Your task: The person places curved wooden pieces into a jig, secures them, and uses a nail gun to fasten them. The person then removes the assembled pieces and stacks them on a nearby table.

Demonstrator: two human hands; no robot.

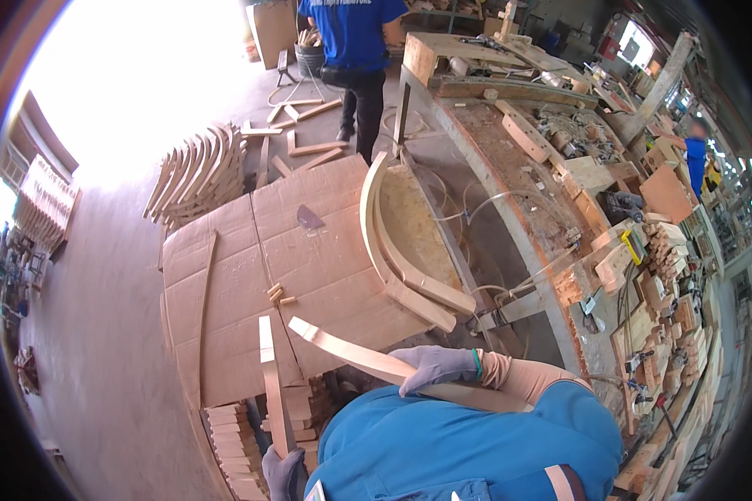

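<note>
My gloved left hand point(284, 474) grips the lower end of a pale wooden slat point(272, 380), which points away from me. Across my front lies a curved wooden piece point(347, 351), and my gloved right hand point(437, 367) is closed over its middle. The far ends of both pieces reach the near edge of the cardboard-covered surface point(234, 275). Several short wooden dowels point(276, 293) lie on the cardboard just beyond the slat. Two curved wooden pieces point(374, 219) rest side by side at its right edge.
A purple scrap point(310, 217) and a thin wooden strip point(206, 313) lie on the cardboard. Stacked wood point(234, 442) sits below its near edge. Curved parts point(196, 171) are piled beyond. A cluttered workbench point(526, 192) runs along the right; a person in blue point(355, 42) stands ahead.
</note>
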